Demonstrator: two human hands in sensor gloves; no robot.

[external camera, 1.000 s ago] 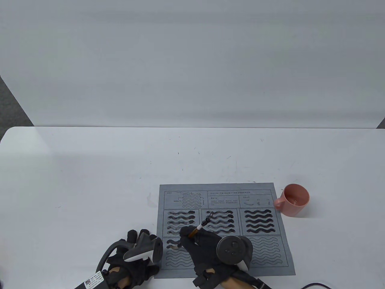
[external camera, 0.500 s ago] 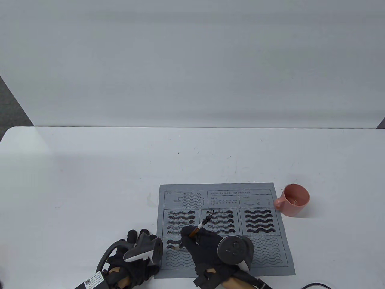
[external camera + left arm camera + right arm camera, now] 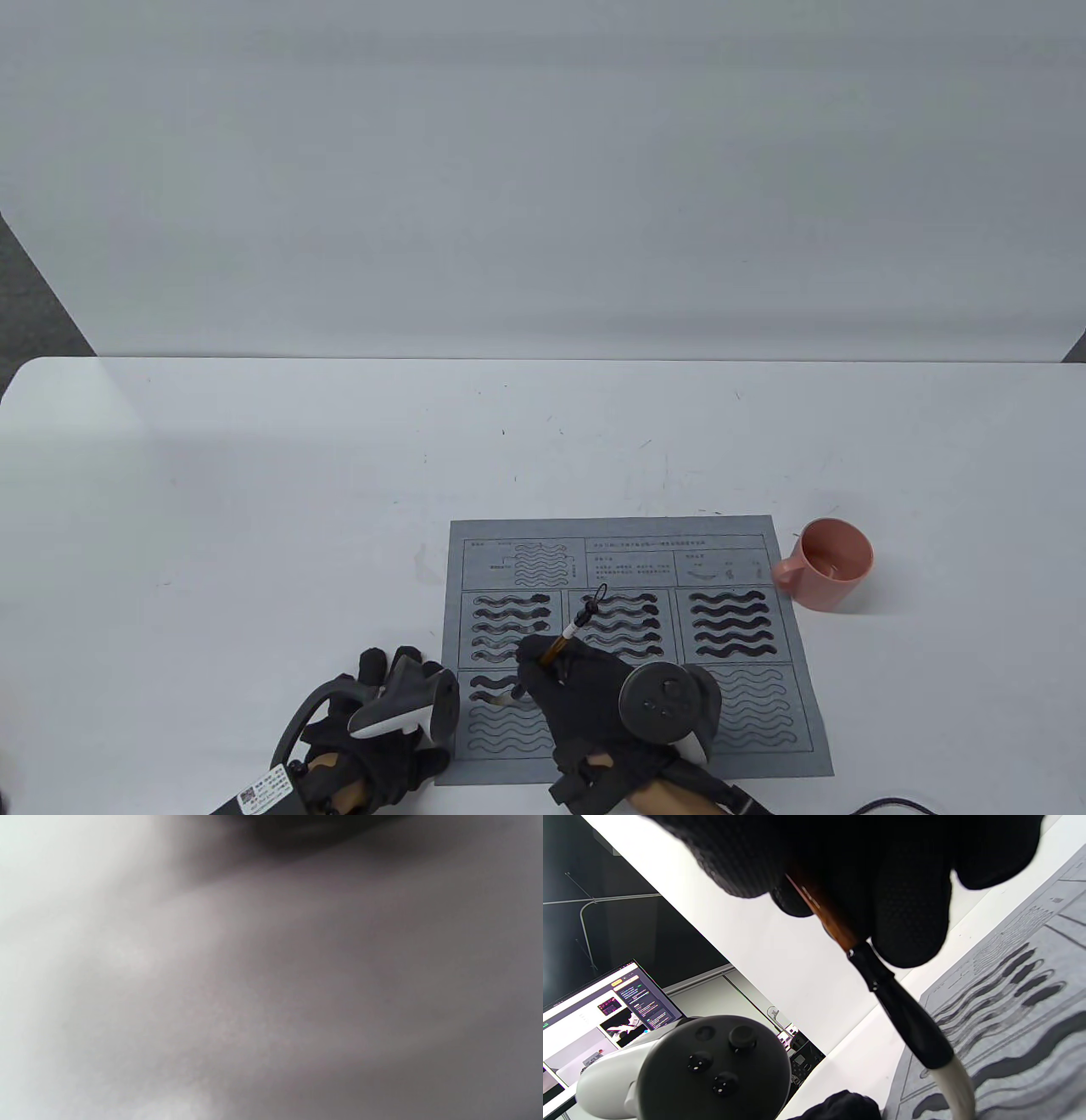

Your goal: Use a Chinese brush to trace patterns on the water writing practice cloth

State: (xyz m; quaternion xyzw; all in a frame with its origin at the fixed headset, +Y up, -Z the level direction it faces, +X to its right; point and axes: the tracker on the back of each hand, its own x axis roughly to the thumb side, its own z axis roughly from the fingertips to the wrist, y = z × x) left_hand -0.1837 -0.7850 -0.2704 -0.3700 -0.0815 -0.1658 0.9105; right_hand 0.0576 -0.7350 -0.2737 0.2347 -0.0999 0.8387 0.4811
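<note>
The grey water-writing cloth (image 3: pixel 747 722) lies at the table's front, printed with panels of wave lines; the upper panels carry dark wet strokes. My right hand (image 3: pixel 539 666) pinches the Chinese brush (image 3: pixel 570 635) by its brown shaft, which tilts up and to the right. Its pale tip touches the second wave of the lower-left panel. In the right wrist view my fingers (image 3: pixel 908 912) wrap the brush (image 3: pixel 899 1014) above the cloth (image 3: pixel 1031 1035). My left hand (image 3: pixel 389 666) rests flat at the cloth's left edge, holding nothing. The left wrist view is only blur.
A pink cup (image 3: pixel 830 570) with water stands just off the cloth's upper right corner. The white table (image 3: pixel 254 509) stretches away to the left and back. A white backdrop rises behind it. A cable lies at the front right edge.
My right hand has slid a little to the right, drawing the brush tip along the second wave of the lower-left panel. The left hand has stayed put.
</note>
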